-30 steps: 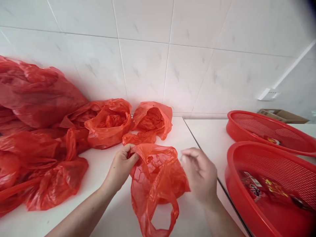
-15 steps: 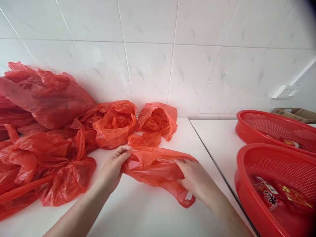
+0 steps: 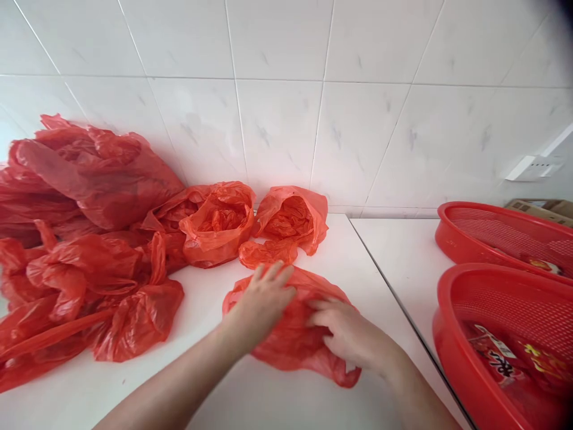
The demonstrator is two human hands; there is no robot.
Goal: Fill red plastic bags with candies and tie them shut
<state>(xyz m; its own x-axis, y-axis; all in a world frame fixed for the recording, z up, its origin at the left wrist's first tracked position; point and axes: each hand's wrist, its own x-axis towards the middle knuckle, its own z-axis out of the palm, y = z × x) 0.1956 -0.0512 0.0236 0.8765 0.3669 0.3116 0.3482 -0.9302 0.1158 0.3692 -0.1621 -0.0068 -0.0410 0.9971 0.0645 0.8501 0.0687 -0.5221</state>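
A thin red plastic bag (image 3: 295, 352) lies spread on the white table in front of me, crumpled, with a handle loop at its lower right. My left hand (image 3: 264, 301) is over the bag's left part, fingers stretched out and apart. On the right part rests my right hand (image 3: 340, 328), its fingers spread and a little blurred against the plastic. Just beyond the bag sit two opened red bags stuffed with more red plastic, one on the left (image 3: 219, 230) and one on the right (image 3: 293, 218).
Bunched red plastic bags (image 3: 89, 173) are heaped along the left side against the tiled wall (image 3: 277, 119). To the right stand two red plastic baskets, the nearer basket (image 3: 452, 286) holding red packets (image 3: 501, 364). A seam (image 3: 394, 292) runs between the tables. A cardboard box (image 3: 541, 209) is behind.
My left hand has let go of the bag's left edge and moved right over it. The bag, held up and spread between both hands before, now lies flatter on the table.
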